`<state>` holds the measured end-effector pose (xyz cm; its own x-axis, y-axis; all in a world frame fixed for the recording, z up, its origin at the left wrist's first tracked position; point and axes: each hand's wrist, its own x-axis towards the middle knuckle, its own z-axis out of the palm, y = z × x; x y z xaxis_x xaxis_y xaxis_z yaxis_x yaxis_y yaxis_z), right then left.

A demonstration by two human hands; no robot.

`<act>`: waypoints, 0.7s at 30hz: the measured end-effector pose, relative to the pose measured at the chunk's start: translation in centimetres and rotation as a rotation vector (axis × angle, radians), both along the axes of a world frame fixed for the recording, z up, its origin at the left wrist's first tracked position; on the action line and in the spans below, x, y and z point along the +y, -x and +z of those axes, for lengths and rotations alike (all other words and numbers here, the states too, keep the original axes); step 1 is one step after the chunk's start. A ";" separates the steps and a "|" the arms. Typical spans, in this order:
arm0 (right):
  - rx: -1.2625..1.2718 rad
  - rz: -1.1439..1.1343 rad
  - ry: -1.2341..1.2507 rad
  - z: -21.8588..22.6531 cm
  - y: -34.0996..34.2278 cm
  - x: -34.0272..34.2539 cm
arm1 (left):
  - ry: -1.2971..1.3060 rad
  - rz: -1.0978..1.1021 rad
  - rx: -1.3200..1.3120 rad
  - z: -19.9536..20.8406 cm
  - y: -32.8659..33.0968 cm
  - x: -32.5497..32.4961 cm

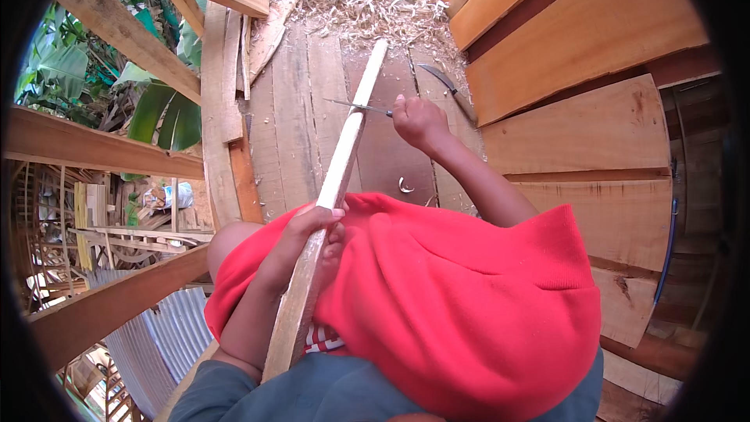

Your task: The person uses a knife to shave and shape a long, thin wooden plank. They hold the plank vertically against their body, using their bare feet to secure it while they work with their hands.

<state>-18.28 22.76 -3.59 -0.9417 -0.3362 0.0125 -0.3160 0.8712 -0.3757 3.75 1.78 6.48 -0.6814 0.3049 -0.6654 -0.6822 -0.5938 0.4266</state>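
Note:
A long squared wooden stick (337, 168) runs from my lap out over the plank floor, its far part pale and freshly cut, its near part rougher and darker. My left hand (311, 236) is wrapped round its middle, beside the red cloth (453, 289) spread over my lap. My right hand (420, 121) is closed on the handle of a knife (340, 101), most of the handle hidden in the fist. The thin blade lies crosswise on the stick's far half. A curved knife (439, 75) with a wooden handle rests on the floor, right of my right hand.
Curly wood shavings (355, 0) are heaped at the far end of the plank floor (293, 117). A wooden plank wall (578, 125) rises on the right. Loose boards (223, 70) and a rail (101, 141) line the left, with plants beyond. One shaving (405, 186) lies near the cloth.

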 end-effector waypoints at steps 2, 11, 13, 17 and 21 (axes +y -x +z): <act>-0.058 0.021 -0.025 1.8 -3.0 -2.0 | -0.022 0.007 -0.040 0.0 -0.2 -1.0; 0.025 0.027 -0.056 1.9 -0.3 -2.0 | 0.002 0.010 -0.078 0.4 -0.4 -0.2; 0.012 -0.011 -0.012 3.8 -3.1 -3.7 | 0.037 -0.005 -0.012 0.2 -0.6 -0.6; -0.030 0.116 -0.079 5.7 -5.2 -4.9 | 0.056 0.000 0.020 0.8 -0.6 -0.6; 0.095 0.045 -0.088 1.3 0.9 -2.2 | 0.027 0.016 -0.022 0.2 -0.2 -0.3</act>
